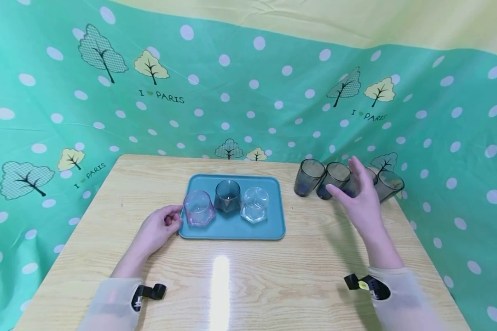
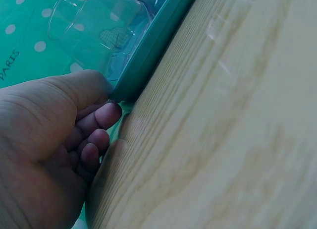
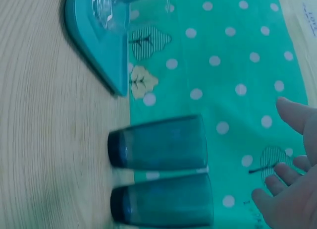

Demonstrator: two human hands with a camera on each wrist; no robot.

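My left hand [image 1: 160, 230] is at the left edge of the blue rectangular tray [image 1: 276, 220]; its fingers are curled, with the rim pinched between thumb and forefinger. The tray lies flat on the wood-grain surface [image 1: 290, 276], left of the tumblers. It carries three short faceted glasses, all upright in a row: a pink-tinted glass [image 1: 199, 209] at left, a smoky grey glass [image 1: 228, 197] in the middle and a clear glass [image 1: 255, 205] at right.

My right hand [image 1: 362, 204] is wide open, thumb well apart from the fingers, and has hold of nothing. It is raised at the row of four tall dark tumblers at the far right of the surface. The first tumbler [image 1: 309, 178] and second tumbler [image 1: 338, 176] stand upright side by side with a narrow gap. My hand partly covers the third tumbler; contact there I cannot tell. The fourth tumbler [image 1: 389, 186] is at the right end.

A green polka-dot cloth [image 1: 248, 110] hangs behind the surface.
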